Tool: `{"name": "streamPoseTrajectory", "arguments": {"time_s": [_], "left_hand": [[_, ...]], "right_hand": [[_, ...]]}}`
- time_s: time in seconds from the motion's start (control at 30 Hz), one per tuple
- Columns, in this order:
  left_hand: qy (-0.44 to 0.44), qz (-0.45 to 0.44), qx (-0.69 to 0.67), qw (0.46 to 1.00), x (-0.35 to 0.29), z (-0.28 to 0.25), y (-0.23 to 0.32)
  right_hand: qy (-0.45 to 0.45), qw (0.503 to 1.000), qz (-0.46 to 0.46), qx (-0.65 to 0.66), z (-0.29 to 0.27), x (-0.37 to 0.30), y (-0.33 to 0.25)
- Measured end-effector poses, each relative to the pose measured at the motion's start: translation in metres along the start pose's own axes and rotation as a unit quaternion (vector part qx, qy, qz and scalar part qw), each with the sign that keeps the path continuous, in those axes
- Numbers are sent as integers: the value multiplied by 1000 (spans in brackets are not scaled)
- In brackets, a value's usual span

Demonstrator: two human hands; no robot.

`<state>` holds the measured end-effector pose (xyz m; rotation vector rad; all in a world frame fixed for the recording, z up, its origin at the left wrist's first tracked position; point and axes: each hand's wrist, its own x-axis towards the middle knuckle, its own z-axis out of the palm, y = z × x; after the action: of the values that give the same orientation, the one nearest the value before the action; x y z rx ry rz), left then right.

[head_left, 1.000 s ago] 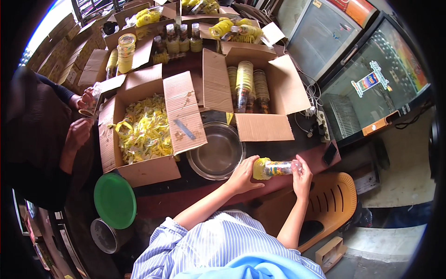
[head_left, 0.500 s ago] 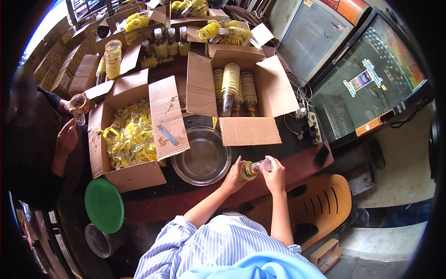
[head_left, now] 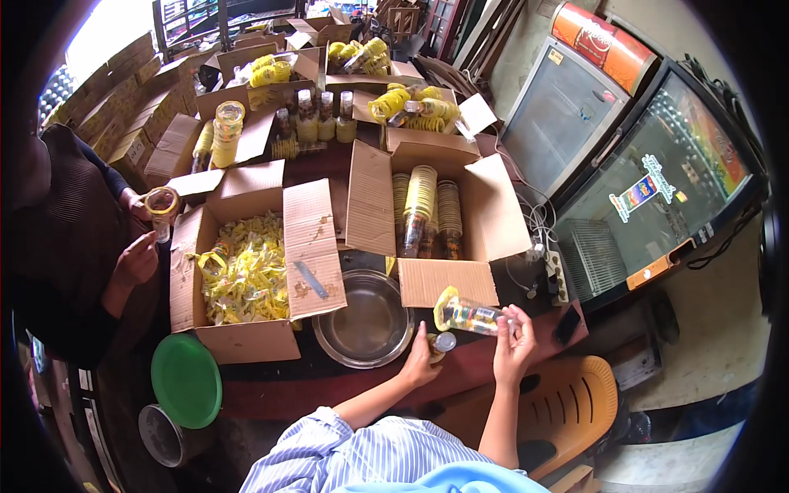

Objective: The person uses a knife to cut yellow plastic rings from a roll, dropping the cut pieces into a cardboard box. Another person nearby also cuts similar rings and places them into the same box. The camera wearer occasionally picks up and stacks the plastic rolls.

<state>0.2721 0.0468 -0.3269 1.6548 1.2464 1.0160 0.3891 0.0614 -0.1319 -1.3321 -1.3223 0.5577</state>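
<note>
My right hand (head_left: 513, 338) is closed around the narrow end of a clear printed plastic cup (head_left: 475, 318), tilted sideways over the table edge. Its wide yellow rim (head_left: 446, 309) points left. Lower and to the left, my left hand (head_left: 422, 362) grips another plastic cup (head_left: 445, 343), whose round clear base faces up; the fingers hide much of it. The two cups are apart. Just beyond them stands an open cardboard box (head_left: 449, 282) with stacks of nested yellow-rimmed cups (head_left: 422, 197) inside.
A steel basin (head_left: 355, 361) sits left of my hands, beside a carton (head_left: 251, 341) filled with yellow wrappers (head_left: 246, 279). A co-worker at left holds a cup (head_left: 161, 205). An orange chair (head_left: 588, 386), a phone (head_left: 567, 324) and a power strip (head_left: 557, 278) are at right.
The cups, close together between my hands before, are now separate. My right hand has drawn one up and right; my left hand keeps the other. The view has tilted up slightly.
</note>
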Motion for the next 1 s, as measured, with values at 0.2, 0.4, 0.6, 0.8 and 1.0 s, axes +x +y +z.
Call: {"name": "streamPoseTrajectory", "arguments": {"time_s": [0.2,0.4,0.6,0.8,1.0], "left_hand": [[99,45,-200,974,-2,-83,75],[248,25,-456,854,-12,-192,89],[317,71,-43,945,-46,-285,63],[347,53,121,929,-69,-330,53],[375,14,184,909,-73,-354,27]], "right_hand": [[-17,942,180,283,59,-16,1],[-182,790,329,483,149,-58,0],[-230,922,104,293,228,-68,-42],[-310,900,-304,-31,283,-40,-121],[-345,847,-403,-22,324,-45,-115]]}}
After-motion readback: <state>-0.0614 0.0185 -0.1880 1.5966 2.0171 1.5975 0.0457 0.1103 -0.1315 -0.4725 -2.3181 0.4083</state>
